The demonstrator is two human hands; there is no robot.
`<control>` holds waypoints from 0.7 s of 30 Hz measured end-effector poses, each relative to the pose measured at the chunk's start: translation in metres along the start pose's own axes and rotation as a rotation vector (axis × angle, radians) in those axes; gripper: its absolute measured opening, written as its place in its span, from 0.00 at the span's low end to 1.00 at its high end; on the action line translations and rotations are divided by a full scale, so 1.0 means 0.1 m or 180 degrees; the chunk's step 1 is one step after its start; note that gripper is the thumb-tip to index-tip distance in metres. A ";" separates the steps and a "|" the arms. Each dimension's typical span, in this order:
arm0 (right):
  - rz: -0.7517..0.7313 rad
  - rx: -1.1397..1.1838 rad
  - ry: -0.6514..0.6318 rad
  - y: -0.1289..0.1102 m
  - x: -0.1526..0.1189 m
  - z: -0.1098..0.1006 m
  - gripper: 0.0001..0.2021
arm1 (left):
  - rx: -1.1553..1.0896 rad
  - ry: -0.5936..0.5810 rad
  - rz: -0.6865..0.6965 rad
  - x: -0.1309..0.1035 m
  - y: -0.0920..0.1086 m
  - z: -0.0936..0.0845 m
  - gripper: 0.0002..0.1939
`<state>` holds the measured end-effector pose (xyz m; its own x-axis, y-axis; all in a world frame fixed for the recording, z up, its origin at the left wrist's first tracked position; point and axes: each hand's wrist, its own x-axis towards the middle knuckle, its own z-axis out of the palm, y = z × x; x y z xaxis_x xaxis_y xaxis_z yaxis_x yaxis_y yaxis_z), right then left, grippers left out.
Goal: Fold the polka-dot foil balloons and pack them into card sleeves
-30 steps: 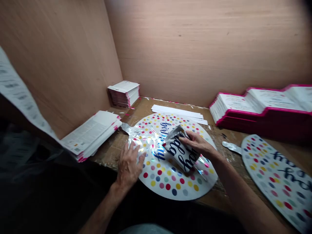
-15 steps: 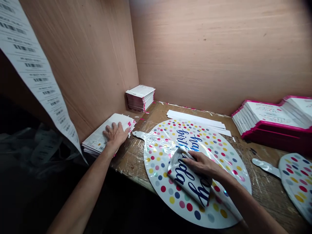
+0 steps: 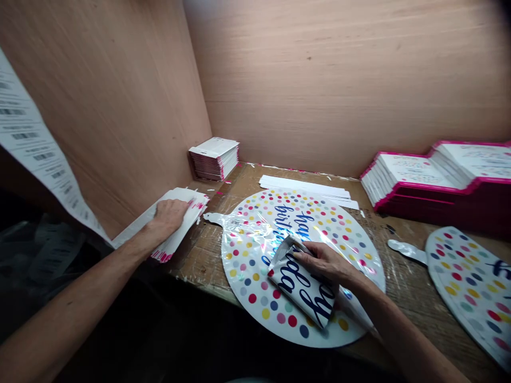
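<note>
My right hand [image 3: 321, 261] grips a folded foil balloon [image 3: 305, 287] with dark blue lettering, its fingers and thumb closed on the upper edge. That folded balloon rests over a flat round foil balloon [image 3: 255, 271], white with coloured dots and "happy birthday" lettering, whose tail points left. Over at the left, my left hand [image 3: 170, 217] is curled on a pile of white paper envelopes [image 3: 181, 234] with torn pink edges. Its fingertips are hidden behind the hand, and the top envelope lies askew beneath it.
A neat stack of envelopes [image 3: 215, 154] stands in the back left corner. White paper strips [image 3: 305, 186] lie behind the round balloon. Pink-edged packets [image 3: 415, 170] are stacked at right, near more dotted balloons [image 3: 459, 282]. A barcode label strip [image 3: 40, 149] hangs at left.
My left hand went from lying flat with fingers spread to curled on the envelopes, and the top one has turned. My right hand keeps the folded balloon. The view shifted right.
</note>
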<state>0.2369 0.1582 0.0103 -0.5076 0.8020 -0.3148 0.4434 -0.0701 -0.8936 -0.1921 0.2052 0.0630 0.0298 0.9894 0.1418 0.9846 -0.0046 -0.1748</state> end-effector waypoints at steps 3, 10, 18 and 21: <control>-0.0004 0.0087 0.0113 0.08 -0.12 -0.05 0.27 | 0.0414 0.0082 -0.0253 -0.09 0.01 -0.17 0.19; -0.0223 0.0047 -0.0095 0.19 -0.41 -0.23 0.25 | 0.0500 0.1190 0.0793 -0.48 0.55 -0.19 0.17; -0.0472 -0.1212 -0.0162 -0.04 -0.68 -0.30 0.16 | -0.1229 0.0131 0.1639 -0.76 1.44 0.20 0.19; -0.0681 -0.1039 -0.0131 -0.11 -0.56 -0.20 0.16 | -0.1405 0.0081 0.1338 -0.66 1.64 0.14 0.14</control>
<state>0.2752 0.1264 0.0442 -0.6403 0.7531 -0.1509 0.5326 0.2938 -0.7938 -0.0348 0.1412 0.0114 0.4302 0.8861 0.1725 0.8658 -0.4591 0.1988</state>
